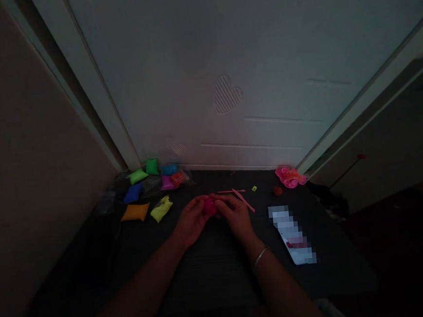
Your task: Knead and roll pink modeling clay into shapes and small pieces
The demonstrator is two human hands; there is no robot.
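Observation:
Between my two hands is a small lump of deep pink modelling clay (210,206), held just above the dark table. My left hand (195,220) curls around its left side. The fingers of my right hand (235,215) pinch it from the right, and a thin bracelet (261,258) circles that wrist. Just behind the right hand lie a thin pink stick tool (229,192) and a flat pink modelling tool (244,201). To the left of my hands rests a crumpled yellow clay packet (161,209). The finer shape of the pink lump is too dark to make out.
More clay packets, orange (135,212), blue (132,193) and green (152,166) among them, lie at the back left. A lit phone (292,235) is on the right. Behind it sit a small red lump (277,191), a yellow bit (254,188) and a pink flower (290,176). A white panel (191,82) borders the table's back.

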